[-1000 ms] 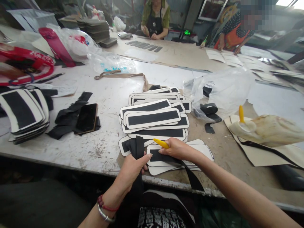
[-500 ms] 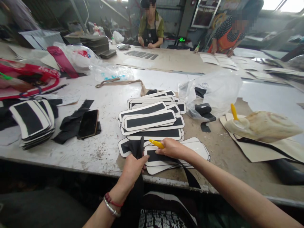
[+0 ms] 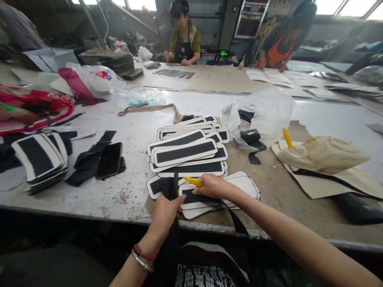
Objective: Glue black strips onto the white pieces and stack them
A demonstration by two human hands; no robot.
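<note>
My left hand (image 3: pixel 166 209) is closed around bunched black strip material (image 3: pixel 164 186), its thumb at the left end of a white panel (image 3: pixel 243 183). A narrow dark edge sticks up from that bunch; I cannot tell if it is part of the material. My right hand (image 3: pixel 214 185) is closed on a tool with a yellow handle (image 3: pixel 193 181), whose working end is hidden. Its fingertips press a black strip (image 3: pixel 237 221) onto the top panel, and the strip's tail hangs past the table's front edge. Just beyond lies a pile of white-bordered black panels (image 3: pixel 185 152).
A phone (image 3: pixel 109 160) lies on black scraps at left, beside stacked panels (image 3: pixel 37 156). Right of the pile are a clear plastic bag (image 3: pixel 269 115) and a cream container (image 3: pixel 335 153) with a yellow handle standing in it. Two people (image 3: pixel 184 40) work across the table.
The view has shifted slightly, so the table's contents sit a little further left. Both hands keep nearly the same place and grip; the right fingertips still press the strip.
</note>
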